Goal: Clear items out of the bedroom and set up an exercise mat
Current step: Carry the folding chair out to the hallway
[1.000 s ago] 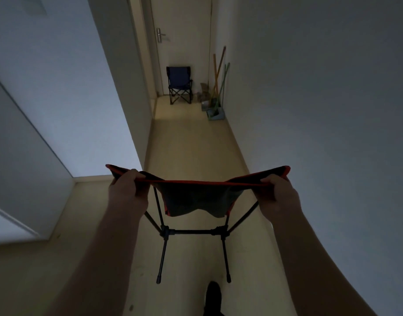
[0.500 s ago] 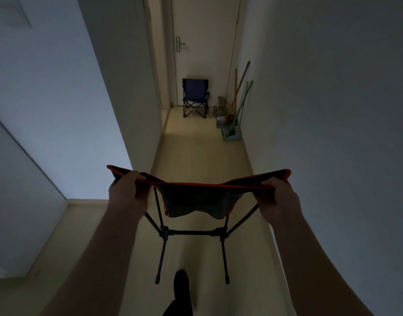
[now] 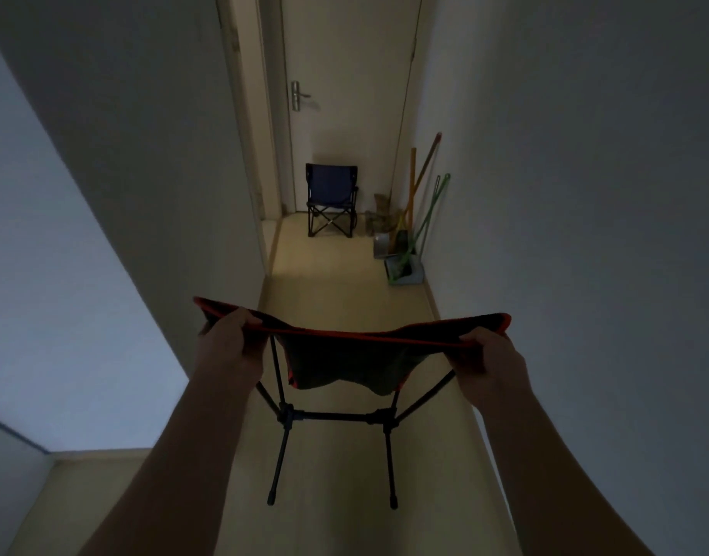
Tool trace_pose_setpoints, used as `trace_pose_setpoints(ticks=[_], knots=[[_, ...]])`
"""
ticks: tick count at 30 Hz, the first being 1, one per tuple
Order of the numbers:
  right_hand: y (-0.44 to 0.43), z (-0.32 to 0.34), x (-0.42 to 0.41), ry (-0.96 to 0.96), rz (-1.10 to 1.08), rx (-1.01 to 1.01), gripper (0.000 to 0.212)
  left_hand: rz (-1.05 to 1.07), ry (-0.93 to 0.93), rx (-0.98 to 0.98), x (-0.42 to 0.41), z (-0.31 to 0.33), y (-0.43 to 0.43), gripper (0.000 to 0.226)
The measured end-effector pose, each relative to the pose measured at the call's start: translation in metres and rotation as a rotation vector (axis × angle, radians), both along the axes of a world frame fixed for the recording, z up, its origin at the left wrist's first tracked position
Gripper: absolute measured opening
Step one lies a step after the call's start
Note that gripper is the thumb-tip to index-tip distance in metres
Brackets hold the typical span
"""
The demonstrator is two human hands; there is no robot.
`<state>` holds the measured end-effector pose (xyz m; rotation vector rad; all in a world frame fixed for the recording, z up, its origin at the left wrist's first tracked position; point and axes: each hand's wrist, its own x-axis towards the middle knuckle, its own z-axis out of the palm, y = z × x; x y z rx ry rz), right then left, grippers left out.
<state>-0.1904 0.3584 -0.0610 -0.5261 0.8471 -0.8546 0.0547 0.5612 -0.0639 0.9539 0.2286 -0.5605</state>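
I carry a small folding camp chair (image 3: 344,363) with dark fabric, a red rim and thin black legs, held off the floor in front of me. My left hand (image 3: 228,347) grips the left top corner of its seat back. My right hand (image 3: 491,361) grips the right top corner. The chair's legs hang above the pale floor of a dim, narrow hallway. No exercise mat is in view.
A blue folding chair (image 3: 330,198) stands at the hallway's far end before a closed door (image 3: 344,94). Brooms and a dustpan (image 3: 409,250) lean on the right wall. Walls close in on both sides; an opening lies at the lower left.
I have moved forward down the hallway with the chair; the far door, blue chair and brooms are nearer. Both hands keep the same grip. My foot is no longer in view.
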Motion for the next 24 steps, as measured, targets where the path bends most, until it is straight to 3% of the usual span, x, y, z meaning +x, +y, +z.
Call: trace_pose_setpoints(ticks=[4,14,24], knots=[[-0.064,-0.015,0.073,-0.013,-0.013,0.016,0.038,-0.010,-0.014,0.015,0.071,-0.009,-0.065,0.025],[-0.262,-0.038,0.264,0.045,-0.020,0.105,0.024,0.037,0.123,0.151,0.248,-0.017,-0.254,0.027],[-0.424,-0.041,0.440,0.058,-0.008,0.108,0.049,0.048,0.143,0.167,0.415,-0.023,-0.405,0.027]])
